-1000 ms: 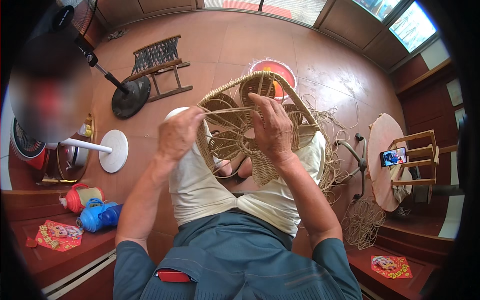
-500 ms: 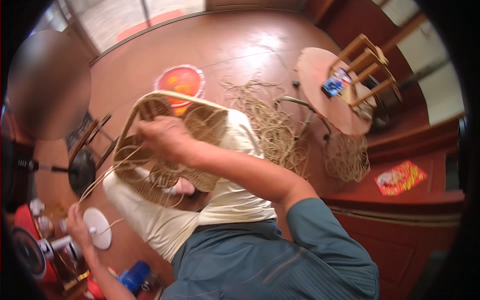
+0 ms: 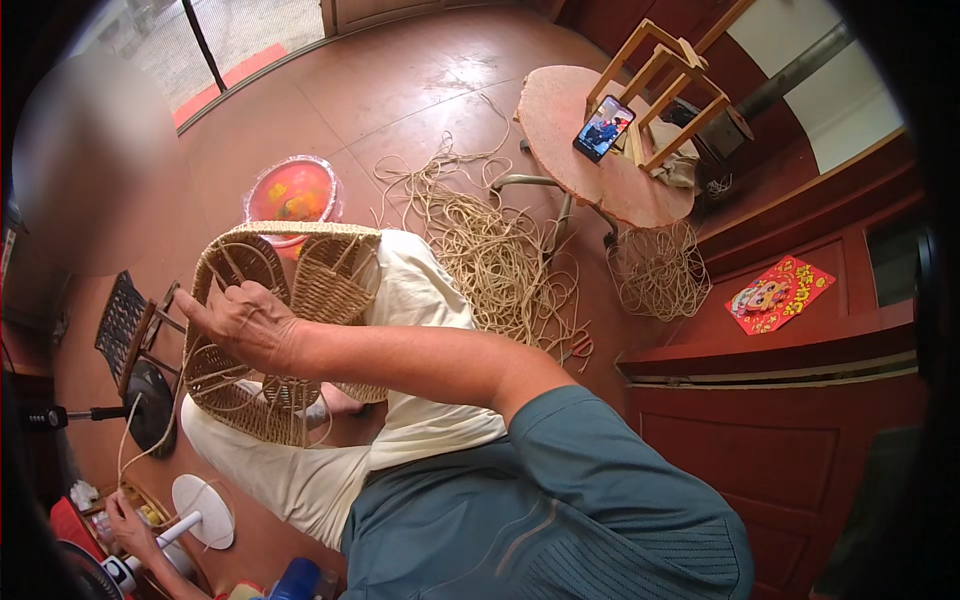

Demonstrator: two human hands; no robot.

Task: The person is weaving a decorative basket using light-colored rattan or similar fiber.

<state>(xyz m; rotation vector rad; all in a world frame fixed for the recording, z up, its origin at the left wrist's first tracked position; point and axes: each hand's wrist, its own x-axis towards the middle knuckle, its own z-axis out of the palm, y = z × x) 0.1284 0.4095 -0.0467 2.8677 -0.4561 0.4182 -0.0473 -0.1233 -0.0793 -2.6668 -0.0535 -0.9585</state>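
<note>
A woven tan cord piece (image 3: 333,280) on a rounded square frame, with several petal-like panels, rests across my lap in light trousers. Over its left part lies my right hand (image 3: 245,322), its index finger stretched toward the frame's left edge and the other fingers curled in. What those fingers grip, if anything, is hidden. A thin cord (image 3: 128,432) runs down from the frame's left side to my left hand (image 3: 133,530), low at the far left. That hand is closed on the cord, with a white round-based stand (image 3: 204,510) beside it.
Loose cord (image 3: 490,260) lies heaped on the floor, red-handled scissors (image 3: 578,346) near it. Ahead is a pink basin (image 3: 290,192). A round table (image 3: 560,130) holds a phone (image 3: 604,128) and a wooden frame. A chair (image 3: 135,325) and a blurred shape stand left.
The view has swung, so surroundings sit further left. My left hand has pulled lower and farther from the woven piece. My right index finger now reaches out toward the frame's left edge.
</note>
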